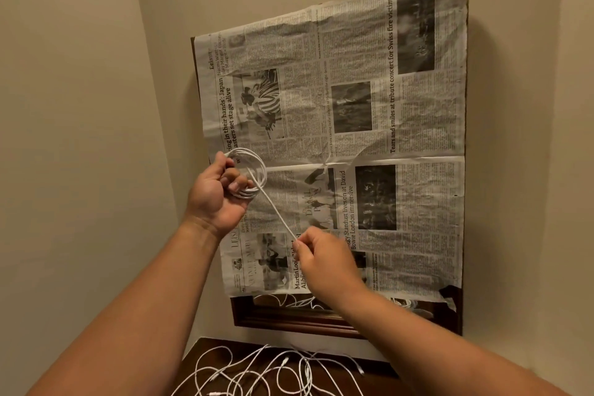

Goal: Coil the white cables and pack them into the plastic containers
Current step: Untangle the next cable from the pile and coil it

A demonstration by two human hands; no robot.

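My left hand [218,194] is raised in front of the wall and grips a small coil of white cable [255,170] made of several loops. A straight length of that cable [274,210] runs down and to the right from the coil. My right hand [321,259] pinches the free end of it between thumb and fingers. Below, a tangle of loose white cables [263,373] lies on a dark wooden surface [369,379]. No plastic container is in view.
A newspaper sheet [385,106] covers a dark-framed mirror [289,320] on the beige wall; the uncovered strip at its bottom reflects cables. Beige walls close in at left and right.
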